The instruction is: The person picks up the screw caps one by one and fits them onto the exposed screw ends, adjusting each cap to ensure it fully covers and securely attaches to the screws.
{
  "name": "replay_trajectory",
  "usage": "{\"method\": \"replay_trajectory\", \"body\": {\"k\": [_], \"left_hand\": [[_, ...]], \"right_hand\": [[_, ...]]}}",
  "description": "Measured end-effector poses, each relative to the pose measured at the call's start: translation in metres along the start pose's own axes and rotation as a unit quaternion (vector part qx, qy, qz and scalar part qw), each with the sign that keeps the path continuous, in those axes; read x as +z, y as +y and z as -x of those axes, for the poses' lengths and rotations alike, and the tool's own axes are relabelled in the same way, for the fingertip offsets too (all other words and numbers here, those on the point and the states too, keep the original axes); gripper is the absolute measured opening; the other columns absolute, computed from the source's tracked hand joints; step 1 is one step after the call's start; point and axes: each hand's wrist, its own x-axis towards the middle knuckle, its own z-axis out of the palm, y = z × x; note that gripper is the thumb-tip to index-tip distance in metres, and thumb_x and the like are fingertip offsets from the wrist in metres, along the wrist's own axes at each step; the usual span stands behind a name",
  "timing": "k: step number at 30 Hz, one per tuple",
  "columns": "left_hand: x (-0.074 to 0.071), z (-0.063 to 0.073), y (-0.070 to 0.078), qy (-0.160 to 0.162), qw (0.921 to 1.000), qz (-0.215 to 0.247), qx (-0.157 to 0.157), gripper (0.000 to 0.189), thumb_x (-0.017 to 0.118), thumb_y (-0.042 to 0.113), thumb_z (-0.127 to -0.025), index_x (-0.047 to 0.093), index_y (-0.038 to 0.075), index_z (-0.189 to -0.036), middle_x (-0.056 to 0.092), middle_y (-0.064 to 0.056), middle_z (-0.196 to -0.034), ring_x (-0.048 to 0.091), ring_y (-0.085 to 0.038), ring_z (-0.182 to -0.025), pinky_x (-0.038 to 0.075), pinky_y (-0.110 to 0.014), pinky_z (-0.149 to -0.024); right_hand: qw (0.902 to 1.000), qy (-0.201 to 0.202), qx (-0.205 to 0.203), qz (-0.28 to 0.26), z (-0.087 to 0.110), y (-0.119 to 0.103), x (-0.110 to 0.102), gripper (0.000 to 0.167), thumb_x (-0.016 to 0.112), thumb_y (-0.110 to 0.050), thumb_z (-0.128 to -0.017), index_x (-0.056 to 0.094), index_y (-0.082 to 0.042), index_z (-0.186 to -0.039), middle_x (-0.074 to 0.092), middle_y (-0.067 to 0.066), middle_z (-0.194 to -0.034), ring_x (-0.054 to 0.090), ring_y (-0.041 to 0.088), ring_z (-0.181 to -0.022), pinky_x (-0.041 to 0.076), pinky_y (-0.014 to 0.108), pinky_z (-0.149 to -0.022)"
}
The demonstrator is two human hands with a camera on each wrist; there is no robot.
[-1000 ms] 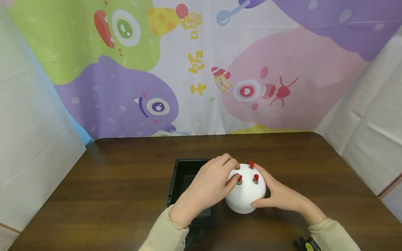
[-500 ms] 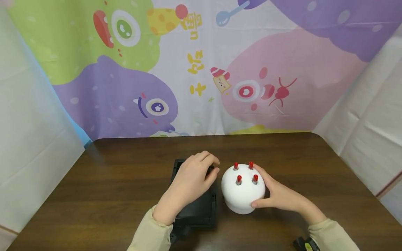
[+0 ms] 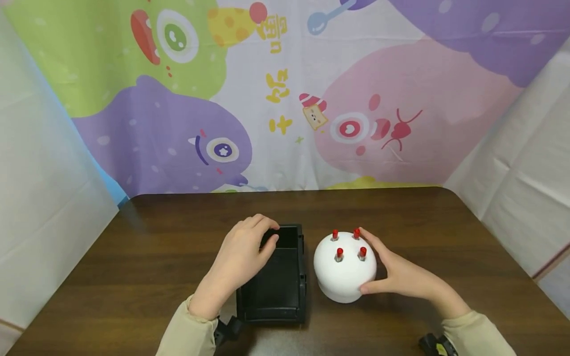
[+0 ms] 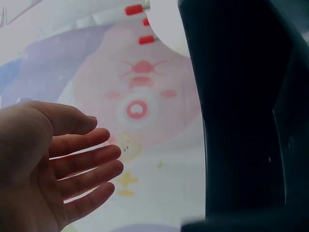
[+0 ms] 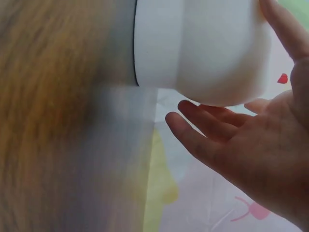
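A white dome-topped round body (image 3: 345, 277) stands upright on the table, several red-tipped metal pegs (image 3: 340, 253) sticking up from its top. Around its right side spreads my right hand (image 3: 398, 274), thumb near the front and forefinger near the back. In the right wrist view, the other fingers (image 5: 193, 133) are extended and spread just off the dome's side. My left hand (image 3: 240, 252) hovers over the left part of a black tray (image 3: 271, 315), its fingers loosely bent. The left wrist view shows nothing between that hand's thumb and fingers (image 4: 91, 164).
The tray sits just left of the white body, with a narrow strip of the dark wooden table (image 3: 187, 267) between them. Small black devices show at both wrists. A cartoon-printed cloth (image 3: 285, 163) hangs behind the table, with white cloth at both sides.
My left hand has left the red-tipped pegs and moved left over the tray. My right hand has drawn slightly to the right; the white body has barely moved.
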Motion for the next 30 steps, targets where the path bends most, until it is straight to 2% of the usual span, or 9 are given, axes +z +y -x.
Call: {"method": "replay_trajectory", "body": {"k": [5,9,12,17,23,26,30], "left_hand": [[-0.002,0.006,-0.014,0.005,0.9998,-0.006,-0.017,0.012,0.062,0.017,-0.085,0.064,0.013,-0.096,0.062,0.001,-0.092,0.057,-0.016,-0.079,0.046,-0.035,-0.076],[-0.001,0.011,-0.026,0.009,0.9997,-0.011,-0.022,0.011,0.062,0.015,-0.084,0.064,0.012,-0.094,0.062,0.001,-0.087,0.05,-0.013,-0.069,0.045,-0.033,-0.072],[-0.001,0.013,-0.034,0.016,0.9995,-0.014,-0.024,0.01,0.062,0.014,-0.083,0.064,0.012,-0.093,0.062,0.001,-0.086,0.049,-0.013,-0.068,0.045,-0.033,-0.072],[-0.002,0.016,-0.044,0.024,0.999,-0.013,-0.037,0.013,0.062,0.014,-0.083,0.064,0.012,-0.095,0.063,0.0,-0.092,0.059,-0.021,-0.084,0.045,-0.037,-0.08],[-0.003,0.021,-0.057,0.02,0.9983,-0.013,-0.053,0.023,0.062,0.015,-0.084,0.063,0.009,-0.106,0.064,-0.005,-0.102,0.059,-0.025,-0.095,0.042,-0.041,-0.088],[-0.003,0.024,-0.065,0.022,0.9978,-0.009,-0.062,0.028,0.061,0.016,-0.085,0.061,0.009,-0.112,0.063,-0.007,-0.108,0.058,-0.027,-0.098,0.041,-0.044,-0.089],[-0.006,0.028,-0.079,0.043,0.9966,0.004,-0.07,0.033,0.061,0.016,-0.085,0.059,0.007,-0.116,0.06,-0.01,-0.115,0.056,-0.031,-0.104,0.04,-0.048,-0.09]], "right_hand": [[1.0,-0.007,-0.003,0.0,0.002,0.0,-0.005,0.105,0.075,-0.041,-0.069,0.004,-0.029,-0.145,0.027,0.009,-0.144,0.039,0.025,-0.124,0.042,0.037,-0.094],[0.9999,-0.016,-0.003,0.002,0.003,0.0,-0.009,0.102,0.075,-0.041,-0.069,0.008,-0.027,-0.145,0.037,0.008,-0.138,0.043,0.025,-0.121,0.042,0.041,-0.094],[0.9997,-0.024,-0.003,-0.002,0.004,-0.002,-0.014,0.1,0.075,-0.039,-0.07,0.01,-0.026,-0.145,0.039,0.008,-0.137,0.044,0.026,-0.121,0.041,0.044,-0.094],[0.9991,-0.036,-0.021,0.002,0.005,-0.001,-0.02,0.095,0.072,-0.036,-0.075,0.011,-0.018,-0.146,0.039,0.011,-0.137,0.045,0.03,-0.12,0.041,0.044,-0.094],[0.9993,-0.027,-0.024,0.011,0.007,0.002,-0.023,0.089,0.07,-0.032,-0.078,0.014,-0.014,-0.145,0.037,0.014,-0.138,0.046,0.035,-0.119,0.041,0.049,-0.091],[0.9994,-0.012,-0.02,0.026,0.006,0.002,-0.023,0.084,0.07,-0.027,-0.079,0.018,-0.012,-0.144,0.029,0.017,-0.142,0.043,0.04,-0.119,0.041,0.053,-0.09],[0.9978,0.022,-0.024,0.058,0.004,0.001,-0.024,0.076,0.067,-0.019,-0.082,0.023,-0.009,-0.143,0.018,0.019,-0.146,0.037,0.042,-0.123,0.039,0.055,-0.091]]}}
